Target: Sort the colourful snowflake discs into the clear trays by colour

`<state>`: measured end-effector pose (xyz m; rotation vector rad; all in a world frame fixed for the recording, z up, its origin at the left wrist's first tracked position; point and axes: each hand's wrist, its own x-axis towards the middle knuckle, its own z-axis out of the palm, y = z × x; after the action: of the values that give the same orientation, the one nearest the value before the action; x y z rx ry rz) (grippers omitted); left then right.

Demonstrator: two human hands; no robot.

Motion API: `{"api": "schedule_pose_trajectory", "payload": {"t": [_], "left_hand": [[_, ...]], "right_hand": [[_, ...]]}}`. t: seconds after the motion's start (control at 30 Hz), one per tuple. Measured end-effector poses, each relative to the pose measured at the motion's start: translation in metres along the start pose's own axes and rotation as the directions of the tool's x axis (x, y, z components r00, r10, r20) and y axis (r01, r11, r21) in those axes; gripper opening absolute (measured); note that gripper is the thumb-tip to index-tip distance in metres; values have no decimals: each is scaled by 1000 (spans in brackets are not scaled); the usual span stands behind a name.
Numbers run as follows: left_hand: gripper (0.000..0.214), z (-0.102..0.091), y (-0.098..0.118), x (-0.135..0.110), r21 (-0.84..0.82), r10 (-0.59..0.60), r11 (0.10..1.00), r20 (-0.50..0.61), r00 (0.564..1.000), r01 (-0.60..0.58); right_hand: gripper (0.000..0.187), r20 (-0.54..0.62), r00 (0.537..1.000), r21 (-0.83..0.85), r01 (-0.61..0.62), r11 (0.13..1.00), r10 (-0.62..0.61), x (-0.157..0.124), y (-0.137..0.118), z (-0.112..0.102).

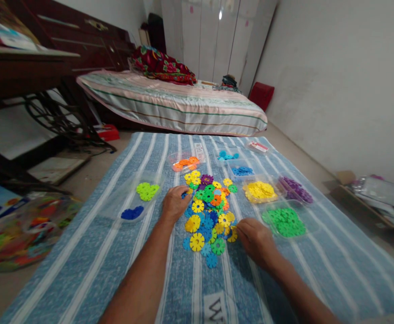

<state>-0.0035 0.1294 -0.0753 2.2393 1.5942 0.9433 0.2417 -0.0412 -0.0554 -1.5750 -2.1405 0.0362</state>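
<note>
A mixed pile of notched plastic discs (212, 220) in yellow, blue, green, orange and purple lies on the striped blue cloth (197, 292). At the pile's left edge, my left hand (175, 203) is closed with its fingertips on a dark blue disc (184, 195). On the pile's right side, my right hand (255, 239) pinches a yellow disc (232, 234) by its edge. The fingertips of both hands are partly hidden. Closest to my right hand stands a clear tub of green discs (286, 222). Left of my left hand is a clear tray with lime discs (147, 191) and dark blue discs (132, 213).
Clear tubs hold orange discs (186, 164), light blue discs (228, 155), blue discs (242, 171), yellow discs (259, 191) and purple discs (295, 189). A small box (259, 146) lies at the far right corner. A bag of colourful pieces (31, 234) sits on the floor at left.
</note>
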Motion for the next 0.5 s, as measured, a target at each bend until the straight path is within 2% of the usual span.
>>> {"api": "schedule_pose_trajectory", "payload": {"t": [0.13, 0.2, 0.27, 0.33, 0.37, 0.4, 0.5], "left_hand": [[19, 1, -1, 0, -6, -3, 1000, -3, 1000, 3], [20, 0, 0, 0, -3, -7, 1000, 5, 1000, 7], [20, 0, 0, 0, 1, -10, 1000, 10, 1000, 10], [20, 0, 0, 0, 6, -9, 1000, 9, 1000, 9], [20, 0, 0, 0, 8, -7, 1000, 8, 1000, 7], [20, 0, 0, 0, 10, -6, 1000, 6, 1000, 6], [20, 1, -1, 0, 13, -5, 1000, 1, 1000, 5]], "right_hand": [[28, -25, 998, 27, 51, 998, -51, 19, 11, -20], [28, -161, 987, -18, 13, 1000, -16, 31, 20, -31], [25, -364, 930, -92, -90, 992, 50, 39, 28, -39], [21, -492, 866, -140, -177, 974, 87, 42, 32, -43], [20, -496, 864, -147, -181, 972, 85, 41, 32, -42], [20, -458, 886, -142, -157, 977, 75, 38, 29, -40], [21, -236, 971, -69, -47, 996, 29, 23, 16, -24]]}}
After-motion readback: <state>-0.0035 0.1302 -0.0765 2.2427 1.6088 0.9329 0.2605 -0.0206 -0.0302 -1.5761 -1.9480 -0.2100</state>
